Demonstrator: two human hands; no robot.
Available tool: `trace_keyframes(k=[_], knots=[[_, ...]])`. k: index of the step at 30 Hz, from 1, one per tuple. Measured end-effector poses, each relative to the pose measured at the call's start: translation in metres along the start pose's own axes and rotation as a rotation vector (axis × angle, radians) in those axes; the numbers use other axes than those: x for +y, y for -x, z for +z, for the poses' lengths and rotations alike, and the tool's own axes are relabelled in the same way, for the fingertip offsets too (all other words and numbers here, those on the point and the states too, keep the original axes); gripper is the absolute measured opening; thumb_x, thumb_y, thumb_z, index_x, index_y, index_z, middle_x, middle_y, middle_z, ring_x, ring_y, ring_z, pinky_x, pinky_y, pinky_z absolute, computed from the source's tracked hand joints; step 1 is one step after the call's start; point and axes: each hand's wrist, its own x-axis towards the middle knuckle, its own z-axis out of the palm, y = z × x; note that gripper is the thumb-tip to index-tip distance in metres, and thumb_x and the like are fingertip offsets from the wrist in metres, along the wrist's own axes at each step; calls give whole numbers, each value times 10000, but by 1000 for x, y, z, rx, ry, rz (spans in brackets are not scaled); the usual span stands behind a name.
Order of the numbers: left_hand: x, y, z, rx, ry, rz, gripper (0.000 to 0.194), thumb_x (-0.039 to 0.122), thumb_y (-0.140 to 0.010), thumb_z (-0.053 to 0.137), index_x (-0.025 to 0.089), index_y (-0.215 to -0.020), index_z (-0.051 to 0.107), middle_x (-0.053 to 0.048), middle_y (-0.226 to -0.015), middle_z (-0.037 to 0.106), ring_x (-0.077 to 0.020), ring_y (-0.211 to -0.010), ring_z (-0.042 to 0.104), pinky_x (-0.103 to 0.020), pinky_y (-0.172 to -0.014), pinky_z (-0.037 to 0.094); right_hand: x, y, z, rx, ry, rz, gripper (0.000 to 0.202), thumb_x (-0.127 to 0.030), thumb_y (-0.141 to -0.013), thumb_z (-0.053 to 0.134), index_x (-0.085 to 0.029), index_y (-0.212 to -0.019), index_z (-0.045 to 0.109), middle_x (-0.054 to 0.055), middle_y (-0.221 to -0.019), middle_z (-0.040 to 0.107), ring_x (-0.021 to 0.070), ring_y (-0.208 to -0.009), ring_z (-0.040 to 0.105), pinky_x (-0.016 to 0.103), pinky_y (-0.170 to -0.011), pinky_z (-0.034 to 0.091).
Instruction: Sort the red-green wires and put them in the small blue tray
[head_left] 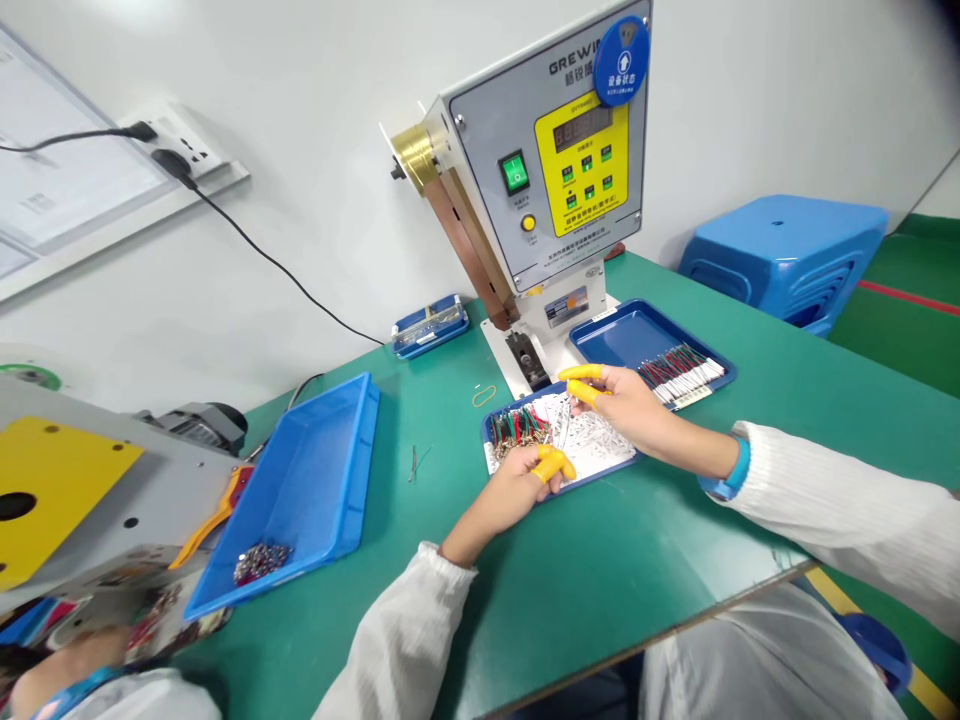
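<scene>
My left hand [525, 482], with yellow finger cots on thumb and forefinger, is closed in a pinch at the front edge of a blue tray [616, 463]. Whatever its fingers hold is too small to make out. My right hand [626, 402], also in yellow finger cots, hovers over the same tray with thumb and forefinger close together; a thin item between them cannot be made out. Red, green and black wires [517, 425] with metal ends lie on the tray's left side. Small white pieces [600, 432] cover its right side.
Behind the tray stands a crimping machine [555, 150]. A second blue tray [615, 338] holds wires with white ends [686, 372]. Left lie a blue bin [315, 460] with metal parts, a loose wire [413, 463] and a rubber band [484, 396]. Another person's arm [82, 665] shows lower left.
</scene>
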Motion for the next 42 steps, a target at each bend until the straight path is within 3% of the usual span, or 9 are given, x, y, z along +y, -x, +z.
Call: trace_keyframes(k=[8, 18, 24, 31, 42], knots=[[1, 0, -1, -15, -7, 1, 359, 444, -980, 550, 124, -875, 674, 4, -675, 544, -88, -551, 410, -233, -539, 299, 2, 1, 0, -14, 74, -93, 302, -416, -822, 748, -192, -1024, 743, 23, -791, 717, 175, -723, 660, 346, -726, 548], [2, 0, 0, -10, 13, -7, 351, 434, -972, 557, 126, -839, 660, 0, -678, 558, -84, -548, 409, -230, -533, 295, 6, -2, -3, -17, 125, -109, 312, -490, -819, 741, -191, -900, 705, 16, -744, 684, 161, -632, 585, 307, -598, 481], [3, -1, 0, -14, 18, -6, 356, 438, -975, 557, 127, -837, 659, 1, -678, 557, -82, -552, 412, -224, -531, 296, 9, -2, -2, -23, 234, -168, 243, -435, -880, 670, -193, -874, 688, -8, -684, 618, 143, -582, 512, 291, -570, 430], [4, -1, -1, -22, -37, -3, 394, 450, -987, 540, 129, -782, 642, 7, -645, 537, -80, -540, 410, -224, -537, 303, 7, -2, -2, -44, 241, -199, 125, -300, -835, 644, -187, -886, 659, -14, -731, 619, 141, -633, 522, 273, -598, 416], [4, 0, 0, -27, -16, 10, 358, 419, -991, 547, 116, -839, 663, -2, -687, 575, -75, -545, 420, -224, -542, 313, 9, -3, -1, -41, 254, -192, 155, -339, -859, 643, -185, -867, 652, -10, -721, 606, 139, -630, 511, 266, -574, 386]])
